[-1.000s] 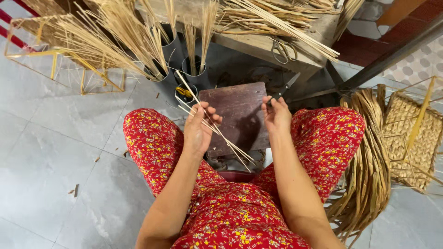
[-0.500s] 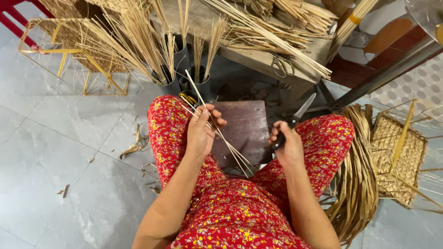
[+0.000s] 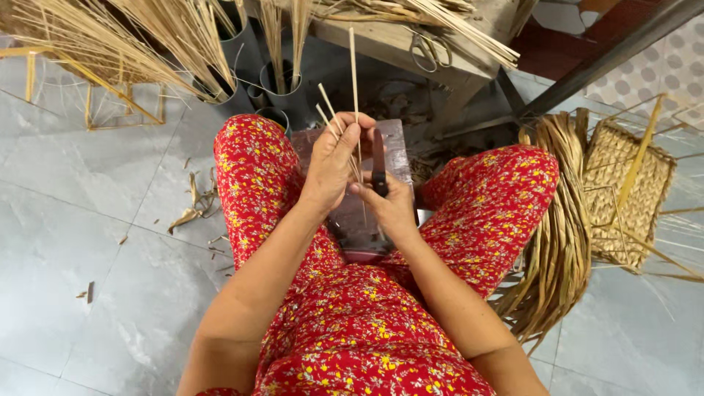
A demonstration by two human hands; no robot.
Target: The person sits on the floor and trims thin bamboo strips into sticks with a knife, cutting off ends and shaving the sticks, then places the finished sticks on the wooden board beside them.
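Over the lap, between the red floral knees, the left hand [image 3: 334, 165] and right hand [image 3: 389, 209] meet above a dark block [image 3: 396, 147] that rests between the legs. The left fingers [image 3: 352, 128] are closed around a thin bundle of sticks [image 3: 353, 70]; the longest stick stands nearly upright, its long axis running away from the body, with the free end well above the fingers and the lower end passing down behind the hand. The right fingers are closed around a knife [image 3: 378, 165], held just beside the sticks on their right side, its length roughly parallel to them. The two hands touch or nearly touch. Beyond the block stand grey tubes [image 3: 282, 92] holding more straw, then a worktop [image 3: 381, 40] carrying scissors [image 3: 429, 48]. To the right lie a leaf bundle [image 3: 561, 220] and a woven basket [image 3: 623, 183].
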